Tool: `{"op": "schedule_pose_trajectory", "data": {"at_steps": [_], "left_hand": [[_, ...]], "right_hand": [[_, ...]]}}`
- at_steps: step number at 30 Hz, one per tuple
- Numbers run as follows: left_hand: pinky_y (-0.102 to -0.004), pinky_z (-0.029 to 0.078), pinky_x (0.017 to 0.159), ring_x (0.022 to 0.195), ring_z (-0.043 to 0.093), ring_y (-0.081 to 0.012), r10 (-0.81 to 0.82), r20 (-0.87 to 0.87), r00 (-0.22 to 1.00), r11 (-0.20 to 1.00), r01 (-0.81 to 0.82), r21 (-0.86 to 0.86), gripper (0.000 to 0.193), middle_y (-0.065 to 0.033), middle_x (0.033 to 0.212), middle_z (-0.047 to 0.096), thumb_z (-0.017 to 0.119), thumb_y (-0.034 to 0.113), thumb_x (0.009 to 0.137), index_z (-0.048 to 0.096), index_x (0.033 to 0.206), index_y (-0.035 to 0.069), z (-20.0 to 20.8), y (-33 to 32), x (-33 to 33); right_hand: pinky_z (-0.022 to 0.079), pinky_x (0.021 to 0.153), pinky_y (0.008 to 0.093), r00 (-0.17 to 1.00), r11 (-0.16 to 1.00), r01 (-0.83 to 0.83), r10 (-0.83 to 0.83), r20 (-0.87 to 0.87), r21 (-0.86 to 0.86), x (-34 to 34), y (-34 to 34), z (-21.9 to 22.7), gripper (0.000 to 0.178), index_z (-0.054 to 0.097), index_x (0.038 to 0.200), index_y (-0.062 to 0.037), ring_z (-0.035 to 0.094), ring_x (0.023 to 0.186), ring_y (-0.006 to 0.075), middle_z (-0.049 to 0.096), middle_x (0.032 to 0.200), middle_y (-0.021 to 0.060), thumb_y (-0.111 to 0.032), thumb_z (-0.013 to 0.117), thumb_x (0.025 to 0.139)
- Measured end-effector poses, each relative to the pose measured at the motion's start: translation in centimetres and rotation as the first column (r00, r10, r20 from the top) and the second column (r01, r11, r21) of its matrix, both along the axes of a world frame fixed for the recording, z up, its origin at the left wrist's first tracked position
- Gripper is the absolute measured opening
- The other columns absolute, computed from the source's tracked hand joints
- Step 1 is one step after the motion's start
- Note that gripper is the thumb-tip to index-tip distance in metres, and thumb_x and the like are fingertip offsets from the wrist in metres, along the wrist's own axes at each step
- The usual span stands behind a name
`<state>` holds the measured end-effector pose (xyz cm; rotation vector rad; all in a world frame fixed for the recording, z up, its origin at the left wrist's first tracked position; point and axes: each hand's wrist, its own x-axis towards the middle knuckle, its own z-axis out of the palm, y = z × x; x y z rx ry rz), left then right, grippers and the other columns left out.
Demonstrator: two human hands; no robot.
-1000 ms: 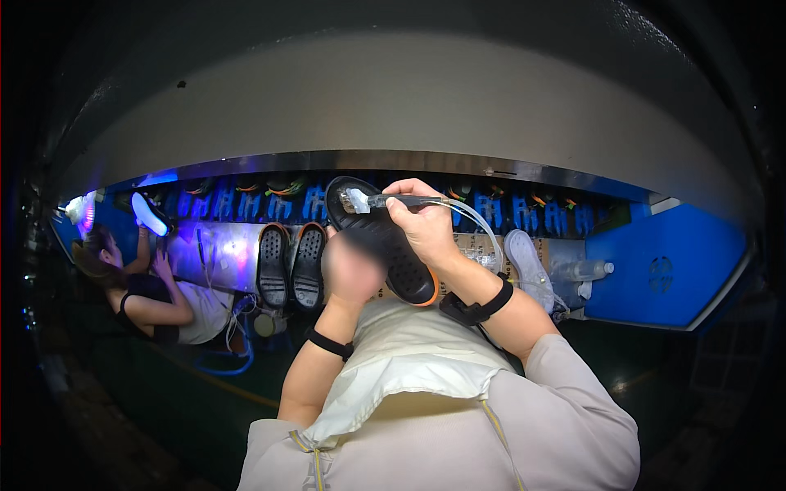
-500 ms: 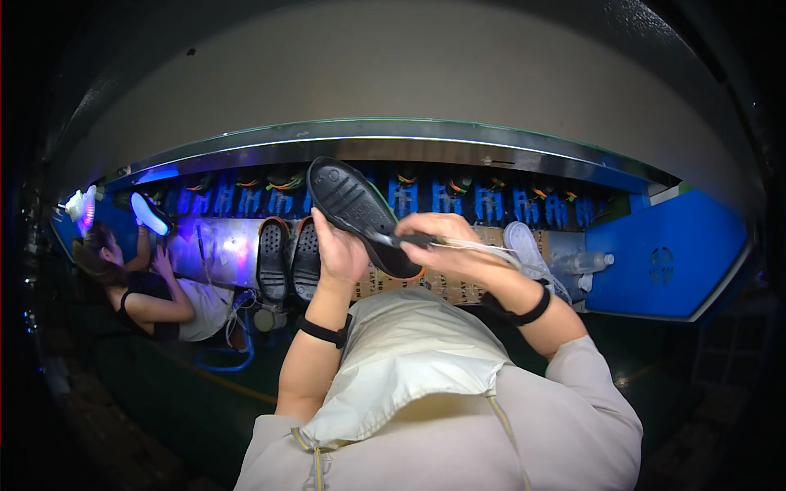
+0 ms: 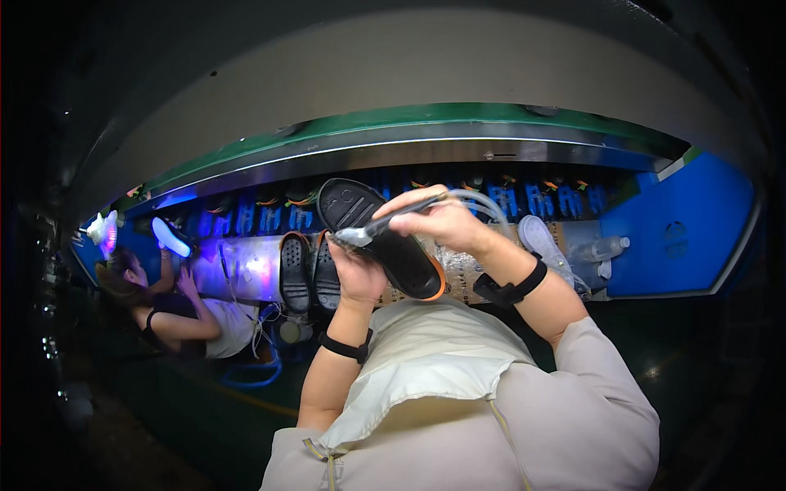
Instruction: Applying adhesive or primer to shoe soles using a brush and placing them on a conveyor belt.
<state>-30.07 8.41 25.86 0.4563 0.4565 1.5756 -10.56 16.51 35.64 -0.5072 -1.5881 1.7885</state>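
My left hand [image 3: 361, 277] is closed on a black shoe sole [image 3: 411, 268] with an orange edge, holding it tilted above the bench. The grooved, recessed side of the sole faces up. My right hand [image 3: 449, 222] grips a dark-handled brush [image 3: 403, 215] with clear tubing [image 3: 483, 199] running from its back end. The brush's pale bristles [image 3: 352, 237] lie over the sole's left edge, near my left fingertips; whether they touch it I cannot tell. Just left of my left hand, two black perforated soles [image 3: 295, 272] rest on the bench, one partly hidden.
A white shoe [image 3: 539, 239] and a clear plastic bottle [image 3: 604, 248] lie to the right, before a blue panel [image 3: 684, 237]. A metal rail [image 3: 409, 157] crosses above a row of blue holders [image 3: 540, 200]. At left a co-worker [image 3: 176, 315] holds a lit sole [image 3: 169, 236].
The brush has swung from the sole's lower right part across to its left edge. My right hand now holds it higher, bristles pointing left. The whole view has shifted slightly.
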Motion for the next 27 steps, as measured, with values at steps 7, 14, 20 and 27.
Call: {"op": "schedule_pose_trajectory", "data": {"at_steps": [7,14,20,27], "left_hand": [[-0.044,0.045,0.115,0.13,0.06,-0.0258,0.135,-0.096,0.986,0.989,-0.14,-0.039,0.069,-0.0068,0.141,0.064,0.041,0.068,0.104,0.058,0.144,0.014,3.0,-0.5,0.1],[-0.045,0.049,0.112,0.125,0.064,-0.0274,0.088,0.05,0.995,0.995,-0.09,0.043,0.067,-0.0086,0.137,0.066,0.044,0.066,0.103,0.06,0.141,0.013,4.1,0.3,-1.9],[-0.0548,0.051,0.107,0.12,0.066,-0.0358,0.069,0.181,0.981,0.988,-0.093,0.126,0.08,-0.0149,0.13,0.068,0.038,0.075,0.099,0.061,0.141,0.011,6.0,1.6,-2.6],[-0.0547,0.045,0.112,0.117,0.062,-0.04,-0.007,0.2,0.98,0.985,-0.027,0.17,0.092,-0.0252,0.129,0.062,0.047,0.077,0.091,0.058,0.138,-0.002,8.2,2.7,-4.1]], "right_hand": [[0.054,0.09,0.0348,0.981,0.909,-0.172,0.123,0.152,0.378,-0.1,0.1,2.0,0.027,0.079,0.116,-0.0057,0.071,0.095,0.0211,0.076,0.104,0.0111,-0.016,0.078,0.091],[0.055,0.086,0.035,0.972,0.849,-0.155,0.041,0.229,0.505,-0.7,-1.3,2.6,0.028,0.079,0.116,-0.0068,0.071,0.093,0.021,0.076,0.103,0.0108,-0.01,0.08,0.088],[0.057,0.081,0.0393,0.978,0.79,0.117,-0.196,0.067,0.602,-1.4,-1.9,2.0,0.023,0.078,0.109,-0.0085,0.072,0.089,0.0318,0.075,0.098,0.0148,-0.015,0.08,0.086],[0.053,0.081,0.04,0.974,0.784,0.131,-0.215,0.068,0.607,-1.1,-3.1,1.9,0.026,0.077,0.115,-0.0106,0.068,0.089,0.0298,0.073,0.092,0.0099,-0.014,0.08,0.089]]}}
